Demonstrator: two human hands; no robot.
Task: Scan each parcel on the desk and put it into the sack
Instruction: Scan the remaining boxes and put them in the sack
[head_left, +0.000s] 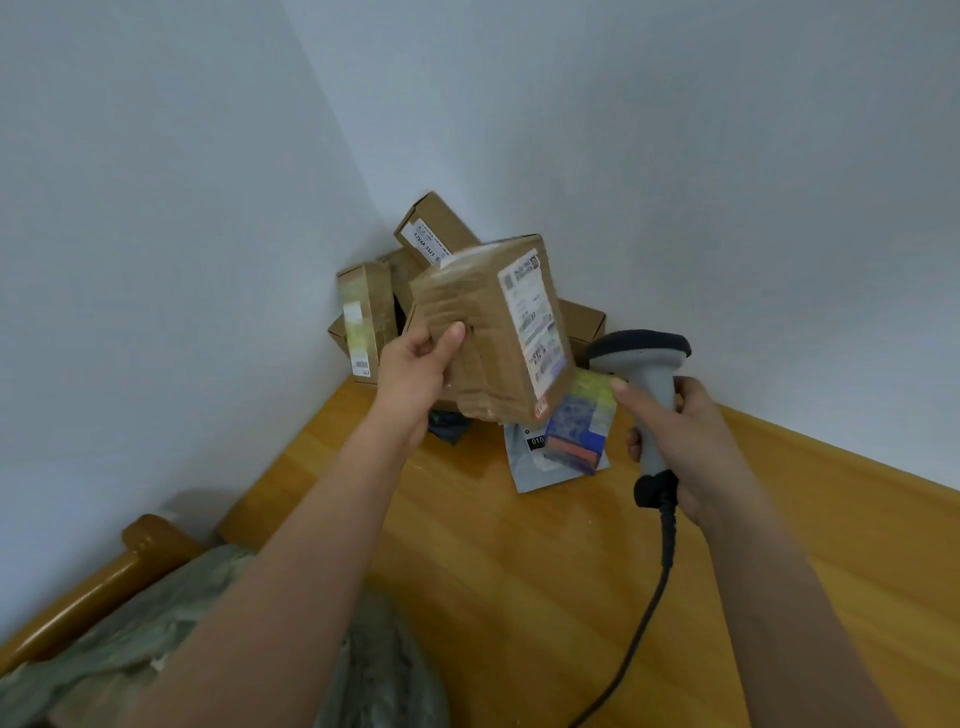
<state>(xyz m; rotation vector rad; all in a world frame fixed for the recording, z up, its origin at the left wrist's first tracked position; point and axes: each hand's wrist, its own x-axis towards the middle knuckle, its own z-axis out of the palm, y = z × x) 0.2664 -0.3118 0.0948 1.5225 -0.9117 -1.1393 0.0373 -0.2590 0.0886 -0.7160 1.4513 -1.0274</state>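
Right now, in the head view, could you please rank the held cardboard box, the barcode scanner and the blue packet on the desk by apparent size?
1. Held cardboard box, largest, though nearer the camera.
2. Barcode scanner.
3. Blue packet, partly hidden by the box, so unsure.

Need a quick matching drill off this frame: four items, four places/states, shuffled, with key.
Items:
1. taped cardboard box
2. barcode scanner
3. grey mailer bag
4. green sack

Places/states:
A. lying flat on the desk
B. gripped in the right hand
C. held up in the left hand
D. beside the desk, bottom left

Pairs: 1-C, 2-B, 3-A, 4-D
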